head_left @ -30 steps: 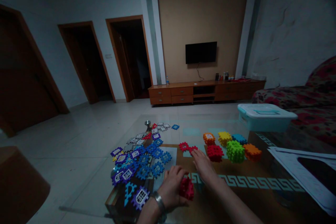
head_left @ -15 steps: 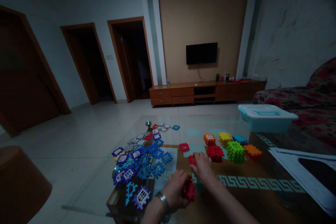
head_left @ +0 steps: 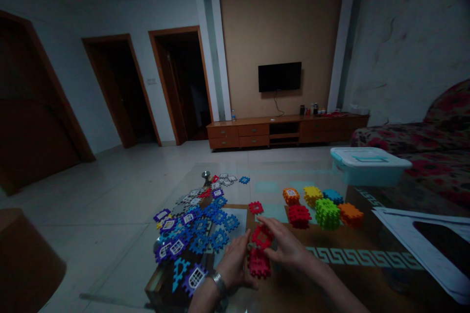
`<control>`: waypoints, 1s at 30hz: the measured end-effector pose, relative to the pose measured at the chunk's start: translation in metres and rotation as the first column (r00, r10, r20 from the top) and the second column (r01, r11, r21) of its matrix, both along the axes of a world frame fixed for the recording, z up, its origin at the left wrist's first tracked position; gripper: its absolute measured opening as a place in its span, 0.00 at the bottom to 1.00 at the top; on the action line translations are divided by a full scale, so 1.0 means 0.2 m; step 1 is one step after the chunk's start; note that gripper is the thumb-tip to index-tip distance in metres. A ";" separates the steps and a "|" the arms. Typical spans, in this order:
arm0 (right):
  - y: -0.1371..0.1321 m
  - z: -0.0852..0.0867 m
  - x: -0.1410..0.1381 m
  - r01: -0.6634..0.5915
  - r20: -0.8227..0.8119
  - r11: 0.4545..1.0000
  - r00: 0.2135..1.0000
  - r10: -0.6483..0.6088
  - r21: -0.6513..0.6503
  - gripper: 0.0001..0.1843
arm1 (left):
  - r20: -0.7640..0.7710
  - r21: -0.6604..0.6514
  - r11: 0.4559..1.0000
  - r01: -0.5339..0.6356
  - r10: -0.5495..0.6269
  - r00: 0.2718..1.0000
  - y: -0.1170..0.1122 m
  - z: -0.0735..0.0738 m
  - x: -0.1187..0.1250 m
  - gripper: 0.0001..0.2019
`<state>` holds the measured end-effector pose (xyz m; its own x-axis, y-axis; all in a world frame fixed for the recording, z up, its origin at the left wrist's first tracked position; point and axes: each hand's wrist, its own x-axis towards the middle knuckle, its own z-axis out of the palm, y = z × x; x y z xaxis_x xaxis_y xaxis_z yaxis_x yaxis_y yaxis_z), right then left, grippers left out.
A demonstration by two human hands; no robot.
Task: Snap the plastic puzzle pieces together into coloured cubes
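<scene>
- Red waffle-block cube (head_left: 259,263) sits on the tabletop (head_left: 363,257) at about 6 o'clock from the finished cubes, right between my person's two hands.
- Loose red square piece (head_left: 262,236) is just above that cube at 12 o'clock, seemingly tilted against it; the exact contact is hard to make out on my feed.
- Left hand (head_left: 235,261) is at the cube's 9 o'clock side, with a metal bracelet (head_left: 219,283) on the wrist. Its left fingers (head_left: 240,249) are bent in close, but I can't tell if they're clenched or gripping.
- Right hand (head_left: 288,249) is at 3 o'clock, with its right fingers (head_left: 270,227) spread over the loose piece. They look relaxed, though I can't confirm a grasp.
- Blue and purple waffle pieces (head_left: 200,230) lie heaped at 9 o'clock.
- Finished cubes, including a green one (head_left: 327,213) and an orange one (head_left: 350,214), stand in a group at 2 o'clock.
- Step looks like joining the loose piece to the red cube, in my judgement; the next move calls for lining up its notches and pressing them home.
</scene>
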<state>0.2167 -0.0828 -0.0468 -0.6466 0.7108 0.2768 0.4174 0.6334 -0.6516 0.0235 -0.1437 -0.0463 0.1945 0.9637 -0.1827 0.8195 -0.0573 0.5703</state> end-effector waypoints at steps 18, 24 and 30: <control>0.25 -0.20 -0.18 0.240 0.151 0.969 0.957 -0.246 0.059 0.36 | 0.023 -0.022 1.000 0.016 -0.015 1.000 -0.05 0.08 0.11 0.49; 0.31 -0.17 -0.25 0.243 0.295 0.960 0.915 -0.275 0.140 0.30 | 0.062 -0.007 1.000 -0.006 0.006 0.998 -0.06 0.06 0.07 0.47; 0.21 -0.07 -0.19 0.290 0.421 0.943 0.844 -0.332 0.162 0.15 | 0.065 -0.031 0.998 -0.046 0.048 0.997 -0.04 0.06 -0.01 0.48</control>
<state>0.1786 -0.0415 -0.0611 -0.4648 0.8808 0.0901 0.8298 0.4688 -0.3027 0.0218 -0.1520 -0.0346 0.1615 0.9664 -0.1998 0.7813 -0.0015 0.6241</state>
